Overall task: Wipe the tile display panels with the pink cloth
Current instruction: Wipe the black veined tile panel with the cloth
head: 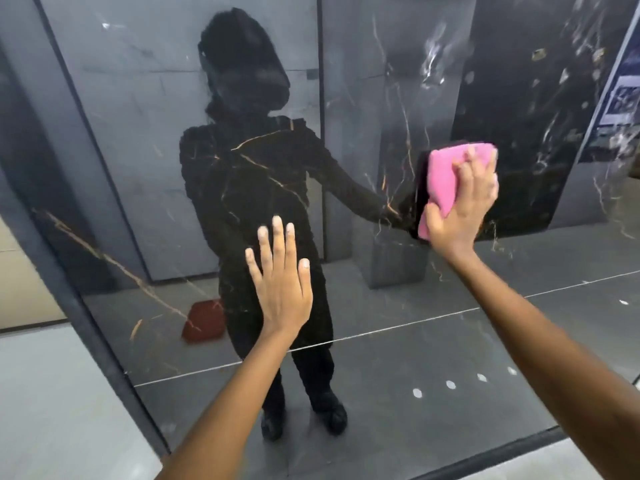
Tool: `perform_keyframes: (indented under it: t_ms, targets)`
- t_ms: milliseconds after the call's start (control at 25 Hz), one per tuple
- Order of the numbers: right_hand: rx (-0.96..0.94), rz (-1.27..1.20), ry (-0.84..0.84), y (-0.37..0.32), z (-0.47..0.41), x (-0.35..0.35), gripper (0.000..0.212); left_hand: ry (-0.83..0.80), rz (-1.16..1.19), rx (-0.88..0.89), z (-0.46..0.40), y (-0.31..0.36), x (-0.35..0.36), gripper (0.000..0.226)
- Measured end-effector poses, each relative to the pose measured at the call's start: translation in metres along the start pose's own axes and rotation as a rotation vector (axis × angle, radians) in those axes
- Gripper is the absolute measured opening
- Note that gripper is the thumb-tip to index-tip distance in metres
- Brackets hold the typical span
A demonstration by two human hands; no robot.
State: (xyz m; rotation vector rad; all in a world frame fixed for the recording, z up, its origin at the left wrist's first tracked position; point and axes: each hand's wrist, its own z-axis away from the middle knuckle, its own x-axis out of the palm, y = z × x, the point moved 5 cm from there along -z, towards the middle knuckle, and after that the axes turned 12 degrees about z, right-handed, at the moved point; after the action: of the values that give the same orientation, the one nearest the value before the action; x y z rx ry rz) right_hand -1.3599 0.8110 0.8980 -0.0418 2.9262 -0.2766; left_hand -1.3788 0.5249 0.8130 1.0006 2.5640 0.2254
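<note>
A glossy black marble-look tile panel (398, 306) with gold and white veins fills the view and mirrors the room. My right hand (464, 206) presses a folded pink cloth (441, 178) flat against the panel at the upper right, fingers spread over the cloth and thumb along its lower edge. My left hand (282, 285) lies flat on the panel near the middle, fingers straight and spread, holding nothing. The cloth's far side is hidden under my right hand.
The panel's dark frame edge (104, 323) runs diagonally down the left, with light grey floor (52, 410) beyond it. Reflections show a person's silhouette, other grey panels and a red object (204, 322). A poster strip (620, 98) stands at the far right.
</note>
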Motion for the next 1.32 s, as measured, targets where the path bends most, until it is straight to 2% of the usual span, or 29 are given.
perform_keyframes:
  t_ms: [40,80,240,320,360,400,440,520,560,600,640,760,840,880,920,960,1040,1080,1120,1160,1200,1280,1320]
  targets:
    - [-0.053,0.005,0.030,-0.007,0.019,0.008,0.077,0.035,-0.068,-0.011,0.004,-0.001,0.009,0.063]
    - [-0.191,0.030,0.005,-0.021,0.049,0.018,0.083,0.074,-0.125,-0.014,0.006,-0.004,0.015,0.063]
    - [-1.069,0.260,-0.240,-0.045,0.203,0.046,0.083,0.099,-0.221,-0.032,0.000,-0.008,0.021,0.057]
    - [-1.350,0.252,-0.271,-0.022,0.208,0.044,0.082,0.117,-0.235,-0.051,0.006,-0.008,0.023,0.058]
    - [-1.343,0.195,-0.203,-0.012,0.182,0.038,0.077,0.118,-0.256,-0.060,0.007,-0.009,0.023,0.058]
    - [-1.210,0.125,-0.138,-0.002,0.140,0.030,0.066,0.113,-0.276,-0.069,0.008,-0.010,0.023,0.059]
    - [-0.974,0.057,-0.065,0.012,0.089,0.021,0.057,0.111,-0.290,-0.076,0.006,-0.010,0.023,0.059]
    - [-0.430,-0.051,0.026,0.038,0.015,0.009,0.055,0.126,-0.299,-0.074,0.004,-0.009,0.024,0.058]
    - [-0.291,-0.068,0.040,0.038,0.010,0.011,0.057,0.135,-0.301,-0.067,0.005,-0.008,0.024,0.058]
    - [-0.300,-0.048,0.074,0.029,0.028,0.017,0.058,0.141,-0.305,-0.058,0.005,-0.008,0.025,0.058]
    - [-0.451,-0.028,0.069,0.013,0.067,0.028,0.057,0.145,-0.309,-0.049,0.006,-0.007,0.025,0.058]
    - [-1.206,0.088,-0.153,-0.021,0.199,0.045,0.068,0.155,-0.310,-0.026,0.005,-0.007,0.025,0.058]
    - [-1.395,0.090,-0.264,-0.012,0.202,0.043,0.071,0.170,-0.316,-0.025,0.004,-0.007,0.024,0.058]
    - [-1.390,0.053,-0.207,-0.010,0.177,0.038,0.068,0.173,-0.318,-0.031,0.004,-0.007,0.023,0.057]
    - [-1.296,0.017,-0.137,-0.008,0.137,0.030,0.065,0.177,-0.321,-0.038,0.005,-0.008,0.024,0.057]
    - [-1.136,0.000,-0.076,-0.004,0.088,0.022,0.060,0.182,-0.324,-0.042,0.007,-0.007,0.024,0.057]
    - [-0.676,-0.081,0.035,0.003,0.001,0.008,0.054,0.178,-0.319,-0.043,0.006,-0.007,0.025,0.057]
    - [-0.473,-0.119,0.064,0.001,-0.015,0.007,0.053,0.170,-0.317,-0.040,0.006,-0.008,0.025,0.057]
    - [-0.386,-0.129,0.099,-0.009,-0.010,0.007,0.054,0.164,-0.322,-0.035,0.006,-0.008,0.025,0.057]
    - [-0.443,-0.119,0.105,-0.023,0.013,0.013,0.056,0.159,-0.331,-0.037,0.005,-0.007,0.025,0.057]
    - [-0.634,-0.098,0.065,-0.042,0.047,0.021,0.058,0.158,-0.332,-0.058,0.004,-0.004,0.024,0.057]
    - [-1.133,-0.026,-0.077,-0.066,0.115,0.026,0.060,0.181,-0.279,-0.119,0.003,0.009,0.022,0.055]
    - [-1.269,-0.007,-0.128,-0.067,0.121,0.025,0.061,0.197,-0.232,-0.111,-0.001,0.022,0.019,0.052]
